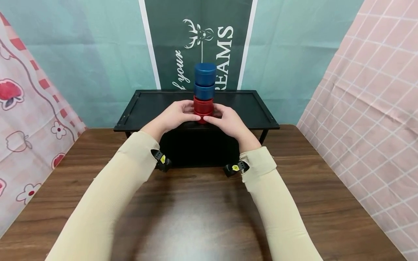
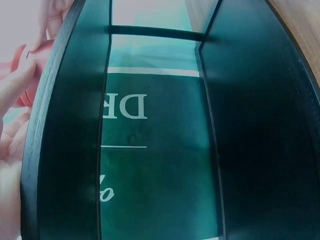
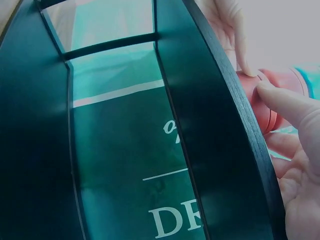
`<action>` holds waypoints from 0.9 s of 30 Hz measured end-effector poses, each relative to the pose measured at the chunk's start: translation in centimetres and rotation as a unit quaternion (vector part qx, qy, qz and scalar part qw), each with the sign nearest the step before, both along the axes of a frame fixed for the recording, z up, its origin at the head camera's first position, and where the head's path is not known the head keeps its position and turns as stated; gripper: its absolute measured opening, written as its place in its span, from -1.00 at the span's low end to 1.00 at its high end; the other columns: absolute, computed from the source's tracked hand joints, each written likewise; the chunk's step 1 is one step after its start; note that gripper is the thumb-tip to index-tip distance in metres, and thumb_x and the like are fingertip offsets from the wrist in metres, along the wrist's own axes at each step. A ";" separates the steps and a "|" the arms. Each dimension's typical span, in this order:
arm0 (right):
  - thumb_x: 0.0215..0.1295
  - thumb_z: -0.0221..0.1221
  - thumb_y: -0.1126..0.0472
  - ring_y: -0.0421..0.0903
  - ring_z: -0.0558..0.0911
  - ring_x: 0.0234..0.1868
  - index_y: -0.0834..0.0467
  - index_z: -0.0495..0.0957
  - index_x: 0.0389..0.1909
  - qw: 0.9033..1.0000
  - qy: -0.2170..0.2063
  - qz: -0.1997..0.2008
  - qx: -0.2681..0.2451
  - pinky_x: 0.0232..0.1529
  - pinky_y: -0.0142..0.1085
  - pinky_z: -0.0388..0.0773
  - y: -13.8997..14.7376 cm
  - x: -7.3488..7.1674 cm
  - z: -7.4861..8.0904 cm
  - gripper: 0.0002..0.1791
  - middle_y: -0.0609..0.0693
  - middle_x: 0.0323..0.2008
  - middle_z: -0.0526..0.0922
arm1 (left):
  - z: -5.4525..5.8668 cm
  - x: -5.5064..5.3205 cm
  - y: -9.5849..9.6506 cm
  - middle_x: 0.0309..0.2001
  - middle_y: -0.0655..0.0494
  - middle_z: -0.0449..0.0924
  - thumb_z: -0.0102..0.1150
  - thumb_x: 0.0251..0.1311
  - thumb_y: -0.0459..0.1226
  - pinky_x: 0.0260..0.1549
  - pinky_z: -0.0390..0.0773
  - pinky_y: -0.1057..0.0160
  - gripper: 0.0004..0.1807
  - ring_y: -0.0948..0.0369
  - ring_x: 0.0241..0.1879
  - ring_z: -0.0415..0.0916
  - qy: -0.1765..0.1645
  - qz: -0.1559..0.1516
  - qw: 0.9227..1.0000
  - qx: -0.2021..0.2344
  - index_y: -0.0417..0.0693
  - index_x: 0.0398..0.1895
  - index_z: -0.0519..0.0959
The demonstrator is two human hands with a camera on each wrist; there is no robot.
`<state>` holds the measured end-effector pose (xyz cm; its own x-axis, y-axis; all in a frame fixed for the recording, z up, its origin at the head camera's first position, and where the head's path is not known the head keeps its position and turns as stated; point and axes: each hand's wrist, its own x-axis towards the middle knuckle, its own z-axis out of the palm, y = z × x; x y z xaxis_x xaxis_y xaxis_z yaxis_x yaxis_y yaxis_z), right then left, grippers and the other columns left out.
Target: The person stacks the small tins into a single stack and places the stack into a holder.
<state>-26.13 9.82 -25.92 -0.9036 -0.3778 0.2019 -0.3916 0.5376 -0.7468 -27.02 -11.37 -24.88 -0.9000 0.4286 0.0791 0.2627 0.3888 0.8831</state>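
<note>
A tower of round metal tins stands upright on a black raised stand (image 1: 156, 103), blue tins above red ones. The upper blue tin (image 1: 205, 77) sits on another blue tin (image 1: 204, 92), with a red tin (image 1: 203, 106) beneath it. At the base is the lower red tin (image 1: 202, 119), partly covered by thumbs. My left hand (image 1: 176, 116) grips the red part from the left, and my right hand (image 1: 230, 122) grips it from the right. Both thumbs lie across the front; the other fingers curve behind, partly hidden. Each wrist view catches red tins (image 2: 42, 62) (image 3: 252, 95) beyond the stand's edge.
The stand has thin legs (image 1: 263, 136) and rests at the back of a brown wooden table (image 1: 196, 210). Behind hangs a green cloth (image 1: 277, 43) with printed lettering. Patterned cloths (image 1: 369, 108) flank both sides. Each wrist carries a strapped black camera (image 1: 232, 169).
</note>
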 end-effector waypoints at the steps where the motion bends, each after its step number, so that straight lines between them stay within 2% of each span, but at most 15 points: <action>1: 0.26 0.16 -0.05 -0.06 0.50 0.10 0.14 0.31 0.29 1.000 0.000 -0.001 0.001 0.15 -0.11 0.40 -0.1 0.1 0.0 -0.36 0.04 0.17 0.46 | 0.0 0.1 0.0 0.20 -0.02 0.42 0.23 0.17 -0.19 0.18 0.32 0.14 -0.35 0.15 0.16 0.39 0.000 0.000 1.000 0.001 -0.15 0.31 0.27; 10: 0.24 0.17 -0.06 -0.06 0.50 0.10 0.14 0.32 0.28 1.000 0.003 -0.011 0.011 0.16 -0.09 0.38 0.0 0.4 0.4 -0.36 0.04 0.17 0.47 | 0.3 0.5 0.1 0.21 -0.01 0.41 0.23 0.17 -0.17 0.16 0.35 0.15 -0.34 0.16 0.15 0.39 -0.001 0.007 1.000 0.000 -0.14 0.32 0.27; 18: 0.25 0.16 -0.08 -0.06 0.49 0.12 0.13 0.32 0.29 0.999 0.030 -0.032 0.029 0.17 -0.09 0.37 0.4 0.9 0.7 -0.36 0.04 0.15 0.49 | 0.6 0.7 0.5 0.26 -0.01 0.34 0.23 0.16 -0.13 0.18 0.33 0.16 -0.27 0.14 0.20 0.34 0.026 0.007 1.000 -0.010 -0.13 0.37 0.19; 22: 0.25 0.16 -0.10 -0.07 0.46 0.14 0.13 0.28 0.31 0.996 0.069 -0.032 0.040 0.15 -0.13 0.40 0.9 1.8 0.3 -0.32 0.04 0.17 0.47 | 0.6 1.7 0.0 0.33 0.03 0.24 0.19 0.17 0.00 0.22 0.27 0.11 -0.20 0.14 0.28 0.23 0.068 0.013 0.995 -0.066 -0.03 0.41 0.11; 27: 0.26 0.19 0.06 -0.08 0.47 0.12 0.21 0.34 0.26 0.993 0.117 -0.012 -0.011 0.12 -0.19 0.43 2.1 4.1 -0.5 -0.41 0.05 0.13 0.50 | 0.4 4.7 -0.7 0.35 0.02 0.20 0.12 0.18 0.09 0.25 0.21 0.05 -0.17 0.12 0.32 0.15 0.124 0.034 0.977 -0.168 -0.04 0.42 0.08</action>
